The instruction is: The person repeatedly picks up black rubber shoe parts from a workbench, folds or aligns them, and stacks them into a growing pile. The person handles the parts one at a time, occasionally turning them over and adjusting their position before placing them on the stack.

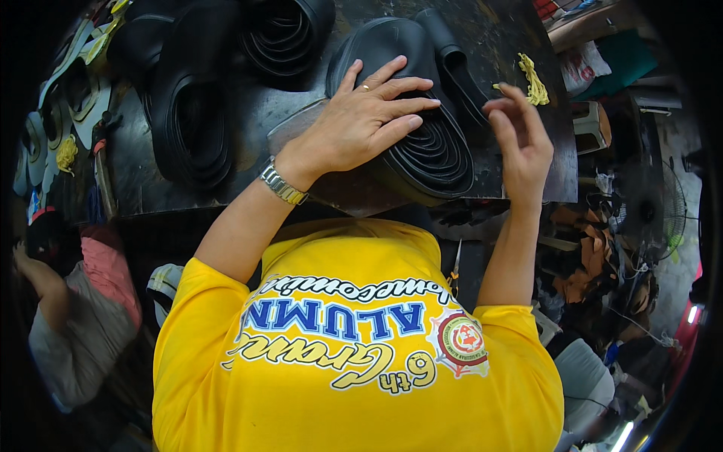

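My left hand (376, 113) lies on top of a roll of black, leather-like strips (440, 154), with its fingers spread across it. The coiled layers show at the roll's near end, by the table's front edge. My right hand (523, 143) is raised just right of the roll, its fingers loosely bent and slightly blurred. Nothing shows between its thumb and fingers. Beyond it, a bunch of yellow string (533, 80) rests on the table. A narrower folded black strip (459, 71) lies between the roll and the string.
Two more black rolls (192, 135) (286, 38) sit on the dark table (248, 135) to the left and back. Pale cut pieces (71, 98) and another yellow string bunch (67, 154) are at far left. Another person (83, 324) is at lower left. A fan (655, 203) stands right, near brown scraps (584, 260).
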The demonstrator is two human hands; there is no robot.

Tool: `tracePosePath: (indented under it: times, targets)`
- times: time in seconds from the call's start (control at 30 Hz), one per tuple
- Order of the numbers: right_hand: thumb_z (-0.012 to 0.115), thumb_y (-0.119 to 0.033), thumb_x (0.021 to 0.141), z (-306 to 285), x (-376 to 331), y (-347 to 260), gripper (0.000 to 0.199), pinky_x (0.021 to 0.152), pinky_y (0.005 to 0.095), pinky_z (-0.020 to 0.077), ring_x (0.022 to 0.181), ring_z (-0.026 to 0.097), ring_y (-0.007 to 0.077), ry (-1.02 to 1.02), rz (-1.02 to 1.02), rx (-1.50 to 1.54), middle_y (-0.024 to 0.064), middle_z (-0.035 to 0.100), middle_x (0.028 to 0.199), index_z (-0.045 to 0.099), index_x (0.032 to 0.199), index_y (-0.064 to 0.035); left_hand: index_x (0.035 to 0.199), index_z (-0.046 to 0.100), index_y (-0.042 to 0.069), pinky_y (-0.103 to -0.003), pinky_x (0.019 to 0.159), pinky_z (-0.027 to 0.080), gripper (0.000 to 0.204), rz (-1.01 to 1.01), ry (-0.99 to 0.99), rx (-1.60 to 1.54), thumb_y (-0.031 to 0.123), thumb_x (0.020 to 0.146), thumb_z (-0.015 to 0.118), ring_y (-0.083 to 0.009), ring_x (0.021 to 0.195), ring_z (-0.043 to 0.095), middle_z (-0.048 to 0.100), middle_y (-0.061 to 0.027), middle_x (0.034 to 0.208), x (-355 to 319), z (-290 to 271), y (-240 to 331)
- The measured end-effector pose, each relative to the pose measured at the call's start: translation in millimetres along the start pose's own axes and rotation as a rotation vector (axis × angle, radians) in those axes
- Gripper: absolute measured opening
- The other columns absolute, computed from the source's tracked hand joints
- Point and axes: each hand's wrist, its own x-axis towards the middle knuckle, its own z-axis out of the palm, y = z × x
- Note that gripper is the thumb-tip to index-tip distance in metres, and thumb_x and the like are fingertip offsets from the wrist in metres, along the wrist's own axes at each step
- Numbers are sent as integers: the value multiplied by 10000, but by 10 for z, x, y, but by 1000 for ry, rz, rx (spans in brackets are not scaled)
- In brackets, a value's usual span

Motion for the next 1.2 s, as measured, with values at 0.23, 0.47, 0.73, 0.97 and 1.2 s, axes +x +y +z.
tracePosePath:
  times: [0.23, 0.47, 0.73, 0.97, 1.2]
  targets:
    - [695, -343, 938, 18, 281, 579, 391, 780, 375, 512, 786, 659, 309, -176, 88, -791, 163, 683, 886, 673, 1187, -43, 1341, 656, 300, -602, 1225, -5, 435, 5, 4, -48, 414, 1066, 338, -251, 1538, 210, 463, -2, 1555, -3, -9, -33]
    - [611, -155, 1012, -469, -525, -220, 283, 737, 192, 412, 811, 478, 21, -90, 255, 107, -65, 565, 909, 633, 1193, 61, 1339, 656, 290, -598, 1226, 0, 437, 8, 14, -26, 415, 1072, 335, -238, 1536, 213, 466, 0, 1552, -3, 3, -10]
    - [741, -185, 906, 58, -722, -626, 295, 648, 320, 532, 745, 700, 292, -487, -203, -290, 163, 696, 880, 679, 1123, 4, 1352, 645, 256, -597, 1228, 19, 417, 6, 20, 57, 373, 1083, 348, -220, 1539, 203, 456, -20, 1558, -24, 48, -40]
    - [803, -277, 832, 239, -422, -666, 297, 555, 333, 493, 683, 648, 214, -229, -509, -702, 83, 663, 820, 719, 1025, -67, 1289, 682, 154, -470, 1253, 107, 373, 0, 29, -419, 286, 1079, 403, -233, 1500, 306, 492, -75, 1525, -83, -83, -236]
    - [840, -289, 777, 314, -233, -532, 372, 800, 356, 562, 941, 696, 305, -349, -468, -530, 146, 706, 1036, 734, 1041, -49, 1203, 692, 49, -384, 1182, 320, 358, -388, 70, -995, 317, 966, 677, -209, 1299, 564, 576, -108, 1424, -220, -154, 1]
